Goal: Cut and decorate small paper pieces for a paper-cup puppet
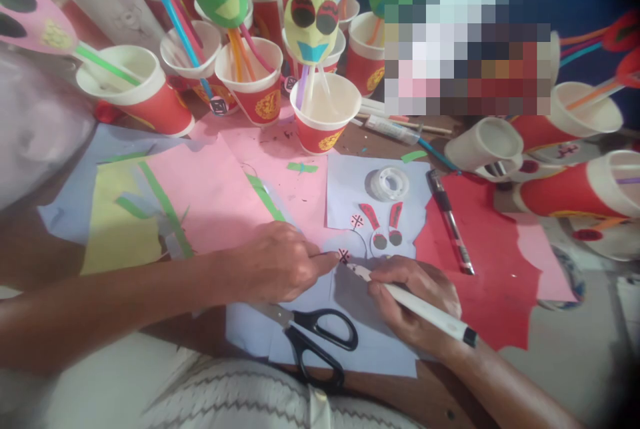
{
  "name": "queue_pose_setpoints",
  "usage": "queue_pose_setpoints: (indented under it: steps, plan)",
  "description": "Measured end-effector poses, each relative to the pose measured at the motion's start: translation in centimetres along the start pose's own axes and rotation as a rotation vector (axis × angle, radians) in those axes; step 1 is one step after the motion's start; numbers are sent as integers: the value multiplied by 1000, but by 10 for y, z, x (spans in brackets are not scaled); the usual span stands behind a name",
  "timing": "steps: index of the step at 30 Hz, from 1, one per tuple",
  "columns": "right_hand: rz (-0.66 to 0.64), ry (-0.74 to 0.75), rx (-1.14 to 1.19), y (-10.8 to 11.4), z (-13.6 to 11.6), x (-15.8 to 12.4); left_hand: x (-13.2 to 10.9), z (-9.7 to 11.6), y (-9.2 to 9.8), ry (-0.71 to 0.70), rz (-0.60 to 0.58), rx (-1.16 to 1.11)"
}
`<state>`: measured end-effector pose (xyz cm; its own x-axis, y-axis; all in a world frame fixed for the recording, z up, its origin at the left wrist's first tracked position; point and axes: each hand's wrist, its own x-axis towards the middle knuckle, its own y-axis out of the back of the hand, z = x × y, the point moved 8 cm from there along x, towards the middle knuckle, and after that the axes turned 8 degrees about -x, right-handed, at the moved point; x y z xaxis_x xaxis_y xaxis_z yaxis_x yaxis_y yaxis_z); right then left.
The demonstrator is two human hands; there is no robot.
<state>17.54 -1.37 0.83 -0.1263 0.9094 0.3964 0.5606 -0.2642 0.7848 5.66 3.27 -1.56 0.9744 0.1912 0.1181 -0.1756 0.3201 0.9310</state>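
Observation:
My right hand [417, 292] is closed around a white marker pen [430, 317], its tip pointing left. Close to that tip lies a small paper cutout [343, 256] with black cross-and-dot marks. The fingertip of my left hand [285, 262] is on the cutout's edge, the other fingers curled in. A similar round cutout [357, 221] rests just above. Near it are two red ear-like strips [395, 216] and two grey-black eye shapes [380, 241]. Black-handled scissors [325, 329] lie below my hands on blue paper [370, 342].
A roll of clear tape [390, 184] and a black pen [451, 222] lie near red paper [480, 269]. Pink paper [200, 182] and yellow paper [107, 216] are at left. Red-and-white paper cups [325, 116] holding paper faces on straws line the back. A white mug [483, 146] stands right.

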Motion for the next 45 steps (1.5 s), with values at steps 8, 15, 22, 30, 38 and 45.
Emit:
queue_pose_setpoints:
  steps: [8,15,22,30,38,45]
  plan:
    - [7,12,-15,1,-2,1,1,0,0,-11,16,-3]
    - [3,-15,-11,2,-1,5,1,1,2,-11,23,-8]
    - [9,-18,-7,2,-1,5,1,1,2,-13,18,-9]
    - [-2,-40,12,2,3,3,2,1,1,-6,9,-8]
    - [22,-53,26,5,2,4,1,0,0,-3,13,-16]
    - [11,-49,16,1,3,3,1,0,-1,3,-7,-25]
